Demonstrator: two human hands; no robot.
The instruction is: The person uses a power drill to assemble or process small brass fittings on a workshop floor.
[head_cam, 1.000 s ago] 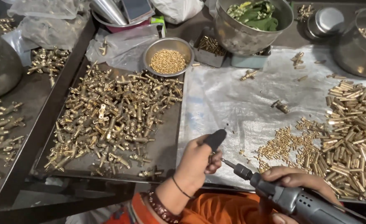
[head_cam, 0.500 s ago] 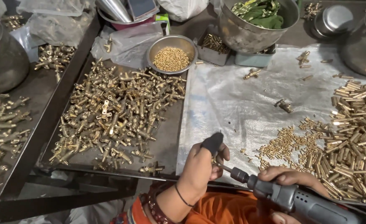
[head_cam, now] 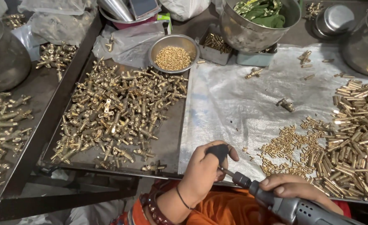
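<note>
Grey handheld rotary tool [head_cam: 292, 206] lies in my right hand [head_cam: 294, 189], fingers wrapped round its body, its thin bit meeting what my left hand [head_cam: 207, 166] pinches; a black finger cover [head_cam: 218, 151] hides that piece. Just beyond my knuckles spreads crinkled silver sheeting [head_cam: 242, 104] with small brass pins [head_cam: 292, 148]. Left of it, a dark metal tray [head_cam: 169, 143] carries brass T-shaped fittings [head_cam: 113, 112].

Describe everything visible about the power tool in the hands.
The power tool is a grey, pen-like rotary tool with a dark collar and thin metal shaft. It lies slanted at the bottom edge, its tip pointing up-left. The right hand grips its body; the left hand, thumb wrapped in black, meets its tip. Its rear end runs out of view.
</note>
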